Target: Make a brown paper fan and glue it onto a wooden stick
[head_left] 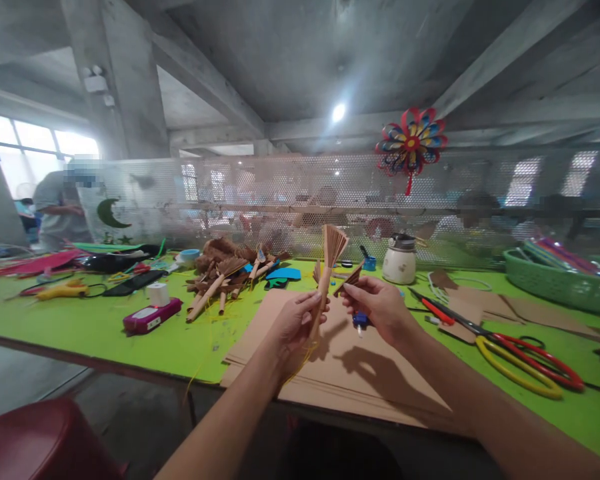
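Upright in my left hand (300, 323) is a rolled brown paper piece (334, 248) whose pleated top fans out; my fingers are wrapped round its narrow stem. A yellow thread (300, 373) trails below that hand. To its right, my right hand (373, 303) pinches a small pleated brown paper piece (351, 277) between thumb and fingers, close beside the stem. Whether the two pieces touch, I cannot tell. Under both hands lie stacked brown paper sheets (340, 387). A small blue object (360, 320) shows just below my right hand.
Scissors (505, 353) with red and yellow handles lie at right, near a green basket (545, 283). A white jar (399, 260) stands behind. Leftward are a heap of brown paper pieces (220, 273), a purple device (153, 317) and a yellow glue gun (63, 290). A perforated screen (260, 193) runs behind the table.
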`<state>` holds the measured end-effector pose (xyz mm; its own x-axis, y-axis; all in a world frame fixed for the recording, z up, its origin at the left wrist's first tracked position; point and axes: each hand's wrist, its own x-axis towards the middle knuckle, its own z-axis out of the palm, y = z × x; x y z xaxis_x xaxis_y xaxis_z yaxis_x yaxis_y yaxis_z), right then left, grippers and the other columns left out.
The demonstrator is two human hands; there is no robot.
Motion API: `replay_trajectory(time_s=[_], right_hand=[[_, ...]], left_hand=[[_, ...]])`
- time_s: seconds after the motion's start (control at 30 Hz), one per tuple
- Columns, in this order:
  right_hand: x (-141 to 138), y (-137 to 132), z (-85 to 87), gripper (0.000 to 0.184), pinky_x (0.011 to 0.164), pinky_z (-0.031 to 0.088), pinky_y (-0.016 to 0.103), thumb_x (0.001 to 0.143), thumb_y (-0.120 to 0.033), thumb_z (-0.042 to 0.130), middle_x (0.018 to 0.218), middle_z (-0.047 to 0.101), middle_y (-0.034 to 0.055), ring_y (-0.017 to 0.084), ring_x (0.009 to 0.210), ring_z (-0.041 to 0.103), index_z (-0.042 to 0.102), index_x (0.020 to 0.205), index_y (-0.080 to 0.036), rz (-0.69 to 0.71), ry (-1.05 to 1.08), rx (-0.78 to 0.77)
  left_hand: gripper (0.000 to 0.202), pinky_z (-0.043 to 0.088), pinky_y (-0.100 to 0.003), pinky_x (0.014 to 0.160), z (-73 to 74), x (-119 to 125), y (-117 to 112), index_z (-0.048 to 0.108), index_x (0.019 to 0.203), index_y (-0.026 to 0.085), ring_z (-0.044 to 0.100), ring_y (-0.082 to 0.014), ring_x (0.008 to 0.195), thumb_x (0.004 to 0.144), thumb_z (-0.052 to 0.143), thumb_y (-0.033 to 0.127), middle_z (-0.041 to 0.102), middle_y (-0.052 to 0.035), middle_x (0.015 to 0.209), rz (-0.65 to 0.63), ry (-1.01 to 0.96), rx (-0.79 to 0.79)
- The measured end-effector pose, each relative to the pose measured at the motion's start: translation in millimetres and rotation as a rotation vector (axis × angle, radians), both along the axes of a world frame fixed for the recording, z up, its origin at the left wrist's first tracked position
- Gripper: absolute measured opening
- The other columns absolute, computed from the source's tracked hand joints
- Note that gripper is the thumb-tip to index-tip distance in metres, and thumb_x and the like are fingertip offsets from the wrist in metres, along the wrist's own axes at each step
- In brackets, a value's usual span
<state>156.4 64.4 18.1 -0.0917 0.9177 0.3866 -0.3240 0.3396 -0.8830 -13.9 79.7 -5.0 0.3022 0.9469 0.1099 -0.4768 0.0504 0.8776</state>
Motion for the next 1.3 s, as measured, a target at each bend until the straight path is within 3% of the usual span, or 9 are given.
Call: replay_trajectory(time_s=[0.13, 0.47, 1.3], right_hand=[[-6, 1, 4.1, 0.03, 0.051, 0.049, 0.026, 0.057, -0.035, 0.079, 0.063, 0.065, 0.0017, 0.012, 0.054, 0.059, 0.062, 0.069, -0.014, -0.042, -0.002, -0.009], [-7, 8, -7.3, 0.026, 0.051, 0.047, 0.023, 0.062, -0.033, 0.077, 0.066, 0.064, 0.0014, 0.011, 0.056, 0.058, 0.063, 0.073, -0.014, -0.017, 0.025, 0.0], [-11, 6, -8.6, 0.03, 0.049, 0.047, 0.023, 0.056, -0.035, 0.08, 0.064, 0.062, 0.0007, 0.01, 0.054, 0.057, 0.062, 0.069, -0.014, -0.094, 0.065, -0.044]], left_hand=[[0.018, 0.049, -0.021, 0.059, -1.0, -1, 0, 0.066, 0.086, 0.01, 0.055, -0.0102, 0.065, 0.071, 0.071, 0.02, 0.061, -0.0072, 0.075, 0.012, 0.021, 0.008], [0.027, 0.045, -0.021, 0.059, 0.5, 3, -5, 0.066, 0.083, 0.01, 0.056, -0.0115, 0.068, 0.062, 0.077, 0.024, 0.061, -0.0056, 0.074, 0.02, 0.034, 0.055], [0.034, 0.042, -0.025, 0.061, 0.3, 6, -9, 0.066, 0.086, 0.01, 0.055, -0.0125, 0.065, 0.061, 0.077, 0.03, 0.062, -0.0071, 0.074, 0.038, 0.101, 0.09]])
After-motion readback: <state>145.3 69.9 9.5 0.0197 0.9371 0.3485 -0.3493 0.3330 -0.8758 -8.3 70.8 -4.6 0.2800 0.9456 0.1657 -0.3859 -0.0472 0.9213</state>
